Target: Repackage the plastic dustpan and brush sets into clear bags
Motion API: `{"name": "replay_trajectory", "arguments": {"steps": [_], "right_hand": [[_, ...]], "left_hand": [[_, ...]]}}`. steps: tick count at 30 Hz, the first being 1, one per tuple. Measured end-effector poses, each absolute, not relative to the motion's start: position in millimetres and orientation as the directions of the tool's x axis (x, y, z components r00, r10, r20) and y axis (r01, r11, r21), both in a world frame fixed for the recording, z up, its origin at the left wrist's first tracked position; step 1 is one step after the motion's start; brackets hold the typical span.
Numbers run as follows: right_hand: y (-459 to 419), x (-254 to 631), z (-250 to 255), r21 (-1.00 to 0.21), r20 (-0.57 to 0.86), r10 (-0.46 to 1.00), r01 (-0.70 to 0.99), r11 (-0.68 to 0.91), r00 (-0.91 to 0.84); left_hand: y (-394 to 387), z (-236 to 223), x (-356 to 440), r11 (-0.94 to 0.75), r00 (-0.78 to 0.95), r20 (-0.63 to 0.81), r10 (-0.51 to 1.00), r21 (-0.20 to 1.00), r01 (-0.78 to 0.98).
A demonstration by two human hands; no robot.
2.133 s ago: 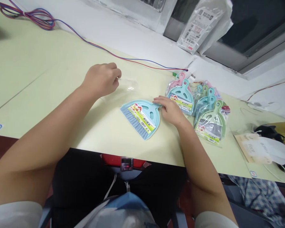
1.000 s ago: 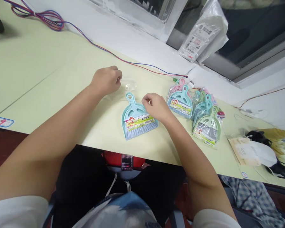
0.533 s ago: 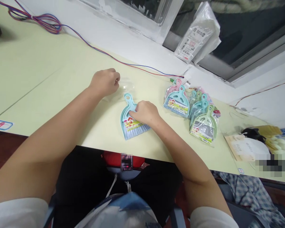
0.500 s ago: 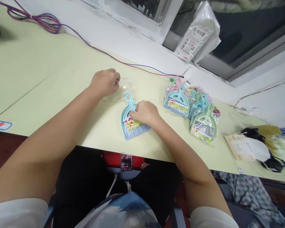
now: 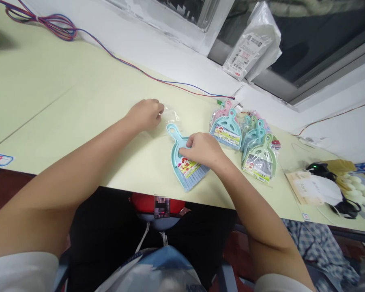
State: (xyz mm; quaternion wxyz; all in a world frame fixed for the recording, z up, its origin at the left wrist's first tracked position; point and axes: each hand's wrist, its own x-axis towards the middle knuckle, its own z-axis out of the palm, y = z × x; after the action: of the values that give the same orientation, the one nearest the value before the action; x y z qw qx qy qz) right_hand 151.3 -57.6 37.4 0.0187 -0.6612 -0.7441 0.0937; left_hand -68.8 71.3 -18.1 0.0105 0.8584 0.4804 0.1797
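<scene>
My right hand is closed on a small light-blue dustpan and brush set, thumb over the front of the pan. The set has grey-blue bristles at its lower edge and a yellow label printed with red mushrooms. Its looped handle points up and to the left. To the left of that handle, my left hand is closed on a clear plastic bag, which lies beyond the handle's tip. How far the bag overlaps the handle I cannot tell.
Several bagged dustpan sets, including a blue one and a green one, stand to the right. Cables run along the wall. A white package leans on the window ledge. Bags and a card lie far right.
The dustpan set has moved right and slightly toward me in my right hand. My left hand has come right and a little nearer, bringing the clear bag with it.
</scene>
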Motion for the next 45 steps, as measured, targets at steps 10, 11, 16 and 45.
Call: {"name": "replay_trajectory", "arguments": {"steps": [10, 11, 16, 45], "right_hand": [[-40.2, 153.6, 38.2, -0.056, -0.180, 0.977, 0.993, 0.104, -0.113], [-39.8, 153.8, 37.5, -0.044, -0.188, 0.976, 0.994, 0.104, -0.111], [-39.1, 151.0, 37.2, -0.003, -0.218, 0.972, 0.996, 0.092, -0.090], [-10.5, 148.8, 26.0, -0.078, -0.146, 0.978, 0.987, 0.140, -0.150]], "left_hand": [[46.6, -6.9, -50.6, -0.584, 0.544, 0.230, 0.807, 0.447, 0.677], [45.9, -5.7, -50.7, -0.575, 0.541, 0.223, 0.811, 0.470, 0.669], [42.4, -6.2, -49.2, -0.588, 0.552, 0.248, 0.796, 0.537, 0.605], [41.2, -20.5, -37.5, -0.816, 0.741, 0.415, 0.528, 0.489, 0.308]]}}
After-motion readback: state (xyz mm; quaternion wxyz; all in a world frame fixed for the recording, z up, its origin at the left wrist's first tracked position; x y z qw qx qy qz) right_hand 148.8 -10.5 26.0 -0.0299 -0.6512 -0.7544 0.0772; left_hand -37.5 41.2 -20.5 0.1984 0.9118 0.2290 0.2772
